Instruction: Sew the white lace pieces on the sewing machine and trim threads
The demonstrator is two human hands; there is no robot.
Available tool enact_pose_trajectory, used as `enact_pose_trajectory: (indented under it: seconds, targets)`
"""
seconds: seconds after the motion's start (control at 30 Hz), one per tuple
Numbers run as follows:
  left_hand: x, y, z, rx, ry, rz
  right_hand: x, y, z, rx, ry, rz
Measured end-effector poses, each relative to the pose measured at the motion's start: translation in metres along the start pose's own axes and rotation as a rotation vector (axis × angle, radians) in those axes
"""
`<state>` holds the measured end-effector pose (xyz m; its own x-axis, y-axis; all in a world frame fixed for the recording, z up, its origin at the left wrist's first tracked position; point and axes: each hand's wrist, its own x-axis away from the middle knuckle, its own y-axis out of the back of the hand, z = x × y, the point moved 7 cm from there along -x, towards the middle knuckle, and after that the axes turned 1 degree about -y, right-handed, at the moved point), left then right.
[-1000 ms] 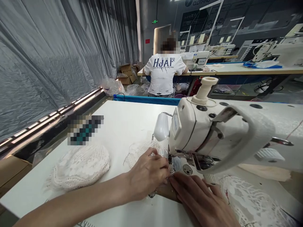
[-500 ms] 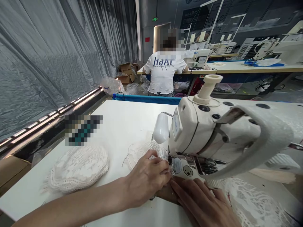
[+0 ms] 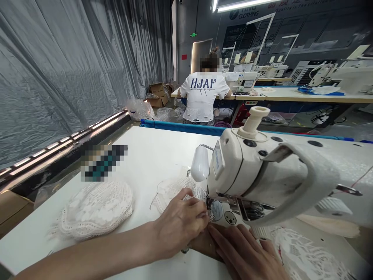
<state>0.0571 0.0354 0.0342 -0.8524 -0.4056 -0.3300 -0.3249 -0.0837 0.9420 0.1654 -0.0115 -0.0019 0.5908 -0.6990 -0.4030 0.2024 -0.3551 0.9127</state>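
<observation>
My left hand (image 3: 178,224) rests on the white table (image 3: 151,151) with its fingers curled and pinched on a piece of white lace (image 3: 171,189) right at the needle of the cream sewing machine (image 3: 262,171). My right hand (image 3: 247,254) lies flat, fingers stretched toward the needle, pressing lace down on the machine bed. More white lace (image 3: 303,256) trails off to the right under the machine arm.
A heap of white lace pieces (image 3: 96,210) lies on the table's left. A blurred object (image 3: 101,161) sits behind it. Beyond the blue table edge (image 3: 180,123) a person in a white T-shirt (image 3: 202,95) sits at another sewing table. Grey plastic sheeting (image 3: 72,66) hangs left.
Both hands stay at the needle with only slight shifts. The view has tilted up a little and then back.
</observation>
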Motion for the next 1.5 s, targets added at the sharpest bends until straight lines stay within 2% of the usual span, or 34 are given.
enact_pose_trajectory:
  seconds: [0.23, 0.53, 0.63, 0.73, 0.8, 0.87, 0.97, 1.03, 1.1, 1.2, 1.3, 1.4, 1.5]
  targets:
    - [-0.001, -0.003, 0.011, -0.044, 0.034, -0.052, -0.003, 0.000, -0.004, 0.054, -0.077, 0.028]
    - [-0.006, -0.006, 0.017, -0.152, 0.085, -0.058, -0.004, 0.007, -0.012, -0.008, -0.127, -0.047]
    - [-0.005, -0.008, 0.017, -0.239, 0.166, -0.032, -0.004, 0.006, -0.021, -0.012, -0.179, -0.026]
    - [0.005, -0.006, 0.014, -0.278, 0.296, 0.070, -0.003, 0.010, -0.021, -0.049, -0.178, -0.052]
    - [0.013, 0.001, 0.004, -0.059, 0.380, 0.085, -0.001, 0.014, -0.017, -0.116, -0.160, -0.099]
    - [0.021, 0.008, -0.006, 0.379, 0.510, 0.044, 0.002, 0.015, -0.014, -0.299, -0.165, -0.113]
    - [0.034, 0.002, -0.014, 1.024, 0.817, 0.004, 0.003, 0.008, -0.017, -0.701, -0.231, -0.007]
    - [0.041, -0.004, -0.013, 1.156, 0.939, -0.003, 0.002, 0.005, -0.026, -0.834, -0.313, 0.043]
    - [0.043, -0.005, -0.009, 1.025, 0.891, 0.017, 0.001, 0.009, -0.039, -0.759, -0.393, 0.032]
    - [0.041, 0.005, -0.005, 0.608, 0.673, 0.017, -0.003, 0.024, -0.045, -0.393, -0.404, -0.080]
    - [0.037, 0.017, -0.007, 0.218, 0.439, -0.055, -0.009, 0.035, -0.021, -0.077, -0.225, -0.178]
    - [0.029, 0.014, -0.016, 0.022, 0.167, -0.057, -0.012, 0.029, 0.006, -0.053, -0.057, -0.171]
    - [0.026, 0.006, -0.018, -0.080, 0.036, -0.046, -0.012, 0.021, 0.013, 0.012, -0.027, -0.171]
